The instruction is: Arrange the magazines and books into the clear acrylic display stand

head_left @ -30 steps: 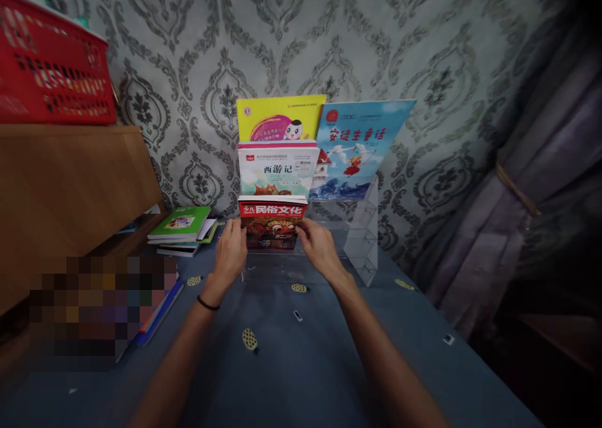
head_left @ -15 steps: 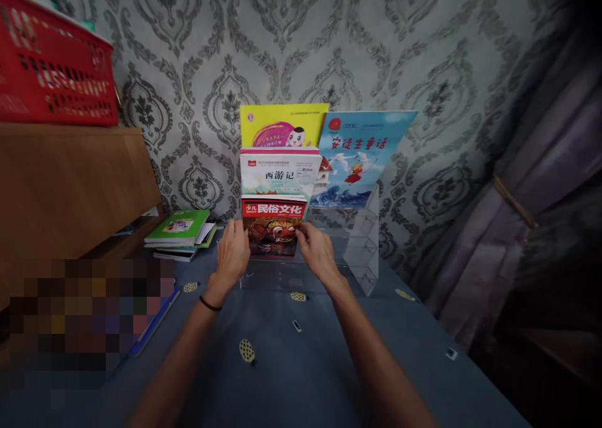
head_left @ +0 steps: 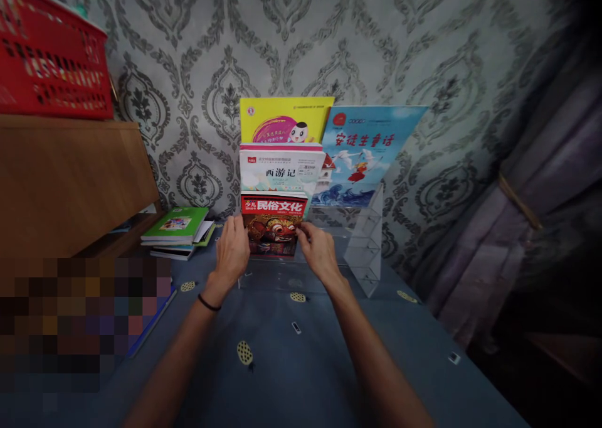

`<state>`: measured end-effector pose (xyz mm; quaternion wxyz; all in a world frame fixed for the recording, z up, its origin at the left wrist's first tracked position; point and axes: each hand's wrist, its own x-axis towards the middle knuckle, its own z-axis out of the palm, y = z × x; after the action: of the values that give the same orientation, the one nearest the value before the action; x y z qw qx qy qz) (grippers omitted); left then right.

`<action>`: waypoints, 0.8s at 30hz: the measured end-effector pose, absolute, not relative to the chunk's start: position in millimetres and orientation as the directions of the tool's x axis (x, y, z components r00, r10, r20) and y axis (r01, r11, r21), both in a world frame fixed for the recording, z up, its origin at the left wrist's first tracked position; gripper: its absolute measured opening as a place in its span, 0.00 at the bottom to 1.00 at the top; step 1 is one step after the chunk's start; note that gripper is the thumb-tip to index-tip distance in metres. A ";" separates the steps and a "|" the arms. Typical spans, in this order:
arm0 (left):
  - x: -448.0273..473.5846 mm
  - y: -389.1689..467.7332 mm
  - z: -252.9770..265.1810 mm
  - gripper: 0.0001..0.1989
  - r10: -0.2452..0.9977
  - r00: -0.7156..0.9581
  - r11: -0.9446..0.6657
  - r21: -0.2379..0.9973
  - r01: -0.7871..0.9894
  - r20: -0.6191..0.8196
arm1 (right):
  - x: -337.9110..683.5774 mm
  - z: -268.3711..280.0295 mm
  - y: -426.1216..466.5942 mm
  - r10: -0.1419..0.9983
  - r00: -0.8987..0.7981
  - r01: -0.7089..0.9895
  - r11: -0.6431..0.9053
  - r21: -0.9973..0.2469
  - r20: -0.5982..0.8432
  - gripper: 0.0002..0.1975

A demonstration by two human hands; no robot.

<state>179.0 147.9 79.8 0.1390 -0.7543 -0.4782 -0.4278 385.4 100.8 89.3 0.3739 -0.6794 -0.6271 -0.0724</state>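
A red and dark book (head_left: 273, 227) with a mask on its cover stands upright in a clear acrylic stand (head_left: 364, 249). My left hand (head_left: 232, 246) is closed at the book's left edge, its fingertips partly hidden behind it. At the right edge my right hand (head_left: 317, 246) pinches the same book between thumb and fingers. Behind it rises a white book (head_left: 282, 167), and behind that a yellow book (head_left: 285, 114). A blue picture book (head_left: 360, 155) leans in the stand to the right, apart from both hands.
A pile of books with a green one (head_left: 176, 222) on top lies to the left, beside a wooden cabinet (head_left: 70, 183) bearing a red basket (head_left: 51, 58). A blue patterned cloth (head_left: 329, 365) covers the table. A tied curtain (head_left: 498, 246) hangs on the right.
The view has shifted slightly. Both hands stay at the sides of the red and dark book, which keeps its place in the stand.
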 end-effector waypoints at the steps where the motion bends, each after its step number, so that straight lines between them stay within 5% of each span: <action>1: 178.8 146.5 81.4 0.11 0.606 0.185 -0.496 0.186 0.848 0.774 | 385.8 88.8 101.2 0.797 0.200 0.906 0.071 -0.417 0.570 0.16; 24: 173.9 150.6 83.6 0.10 0.616 0.187 -0.505 0.201 0.840 0.765 | 383.3 89.9 101.1 0.811 0.205 0.916 0.039 -0.400 0.548 0.16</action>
<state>173.9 150.6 83.6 0.1330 -0.7587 -0.4796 -0.4203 383.3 101.1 89.9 0.3570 -0.6892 -0.6263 -0.0734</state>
